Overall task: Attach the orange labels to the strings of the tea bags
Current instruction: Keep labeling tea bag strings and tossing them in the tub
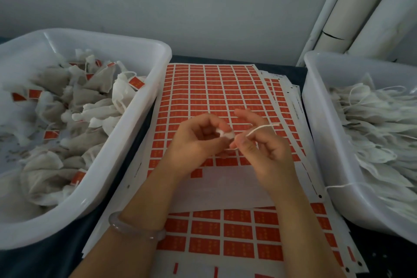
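Observation:
A sheet of orange labels (216, 95) lies flat in the middle of the table. Above it my left hand (198, 142) curls its fingers round a small white tea bag (225, 134), most of which is hidden in the fist. My right hand (259, 144) pinches the tea bag's white string (259, 130) between thumb and forefinger, and the string's free end points right. The two hands nearly touch.
A white tub (155, 88) on the left holds tea bags with orange labels. A white tub (316, 119) on the right holds plain tea bags with loose strings. More label sheets (228, 235) lie near me. White pipes (352, 7) stand at the back right.

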